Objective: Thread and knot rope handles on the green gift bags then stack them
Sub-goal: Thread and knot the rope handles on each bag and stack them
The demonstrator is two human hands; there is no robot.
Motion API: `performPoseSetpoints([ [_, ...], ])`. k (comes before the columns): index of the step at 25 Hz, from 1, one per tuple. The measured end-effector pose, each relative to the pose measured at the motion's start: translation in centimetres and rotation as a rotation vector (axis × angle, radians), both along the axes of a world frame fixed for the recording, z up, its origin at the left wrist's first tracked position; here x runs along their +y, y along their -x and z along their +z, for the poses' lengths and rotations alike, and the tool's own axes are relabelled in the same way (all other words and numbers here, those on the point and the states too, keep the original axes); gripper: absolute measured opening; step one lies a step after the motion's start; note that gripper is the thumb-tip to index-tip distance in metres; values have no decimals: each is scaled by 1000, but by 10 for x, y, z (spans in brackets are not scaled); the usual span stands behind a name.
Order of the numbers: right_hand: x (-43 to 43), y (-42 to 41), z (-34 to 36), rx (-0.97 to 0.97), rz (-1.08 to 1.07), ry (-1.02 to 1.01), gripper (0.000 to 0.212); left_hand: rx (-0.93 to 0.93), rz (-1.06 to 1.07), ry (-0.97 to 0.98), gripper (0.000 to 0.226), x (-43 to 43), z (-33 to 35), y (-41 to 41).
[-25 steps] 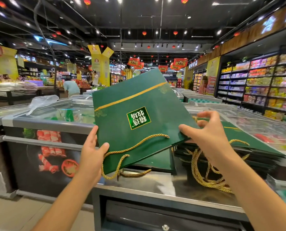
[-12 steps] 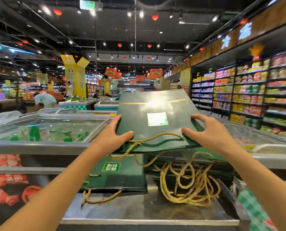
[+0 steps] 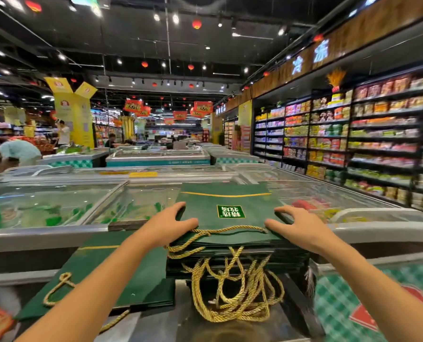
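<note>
Hands lie on either side of the top bag point(image 3: 230, 201), which sits flat on the stack point(image 3: 237, 259) of green bags straight ahead. The left hand point(image 3: 167, 224) covers the bag's near left corner. Its fingers reach along the left edge, loosely arched, and the thumb lies on the top face just beside the rope handle point(image 3: 232, 228). The right hand point(image 3: 298, 227) mirrors it at the near right corner, fingers spread and arched with tips at the right edge, thumb pointing inward toward the rope's end. Both are relaxed and spread, resting on the bag rather than clenched. Whether any fingertip hooks under an edge I cannot tell. The label point(image 3: 231, 211) faces up between them.

The bag's sides line up closely with the stack below. From the stack's near edge a tangle of ropes point(image 3: 237, 294) hangs and pools on the steel counter point(image 3: 161, 324). A second bag point(image 3: 121, 272) lies flat just beside the stack on the left, partly under the left forearm, with one rope loop point(image 3: 57, 287) at its near corner. Glass freezer lids point(image 3: 45, 206) spread beyond and to the left. On the right a freezer rim point(image 3: 378, 229) runs just beside the stack, and stocked shelves point(image 3: 353, 134) stand well apart.
</note>
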State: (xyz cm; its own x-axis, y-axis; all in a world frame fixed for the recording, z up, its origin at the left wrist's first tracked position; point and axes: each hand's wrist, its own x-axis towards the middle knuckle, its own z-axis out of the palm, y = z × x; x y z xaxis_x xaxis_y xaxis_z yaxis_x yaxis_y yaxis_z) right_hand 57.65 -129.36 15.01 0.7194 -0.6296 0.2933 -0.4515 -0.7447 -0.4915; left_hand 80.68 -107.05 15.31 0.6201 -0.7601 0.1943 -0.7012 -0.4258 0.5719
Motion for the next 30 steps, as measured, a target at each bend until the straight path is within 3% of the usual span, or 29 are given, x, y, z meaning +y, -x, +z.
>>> performPoseSetpoints([
  [6, -17, -5, -6, 131, 45, -68, 69, -61, 23, -165, 73, -3, 1, 5],
  [11, -23, -31, 19, 176, 103, 33, 72, -282, 25, -44, 62, -24, 36, -3],
  [15, -35, -76, 22, 315, 185, 36, 88, -352, -131, -313, 70, -74, 36, -22],
  [19, -49, -100, -8, 484, 160, 70, 106, -390, -158, -523, 78, -98, -3, -37],
  [23, -51, -103, -36, 482, 178, 77, 115, -390, -141, -543, 78, -100, -32, -41],
  [26, -54, -105, -45, 471, 172, 93, 109, -402, -134, -531, 77, -101, -41, -40],
  [30, -59, -106, -55, 450, 181, 110, 129, -418, -125, -522, 77, -102, -49, -44],
])
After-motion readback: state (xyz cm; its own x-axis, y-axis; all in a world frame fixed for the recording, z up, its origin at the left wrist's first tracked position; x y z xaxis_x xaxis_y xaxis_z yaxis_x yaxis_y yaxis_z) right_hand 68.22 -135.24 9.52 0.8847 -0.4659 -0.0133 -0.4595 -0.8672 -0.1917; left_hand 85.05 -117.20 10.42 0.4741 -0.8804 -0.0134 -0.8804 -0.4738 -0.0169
